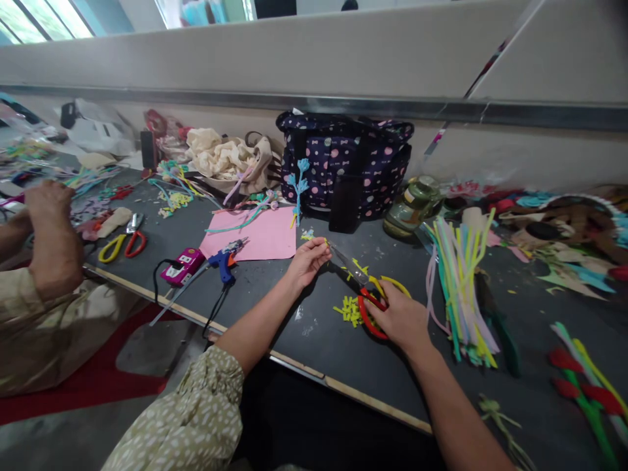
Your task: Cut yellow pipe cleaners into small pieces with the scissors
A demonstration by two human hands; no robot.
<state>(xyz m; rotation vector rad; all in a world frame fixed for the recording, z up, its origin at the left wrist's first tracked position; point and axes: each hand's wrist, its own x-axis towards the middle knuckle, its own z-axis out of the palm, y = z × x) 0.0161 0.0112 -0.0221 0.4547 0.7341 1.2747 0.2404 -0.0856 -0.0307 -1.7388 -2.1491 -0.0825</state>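
On the table, my right hand grips scissors; my left hand pinches a yellow scrap (blades close, could nick my fingertips).

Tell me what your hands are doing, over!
Right hand grips red-and-yellow scissors, blades open. Left hand pinches a small yellow piece at the blade tips. Yellow snippets lie beside them.

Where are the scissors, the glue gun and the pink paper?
scissors (371,302): head view, on the red handle loop in the right hand.
glue gun (224,260): head view, on its blue body.
pink paper (260,239): head view, on its bare middle.
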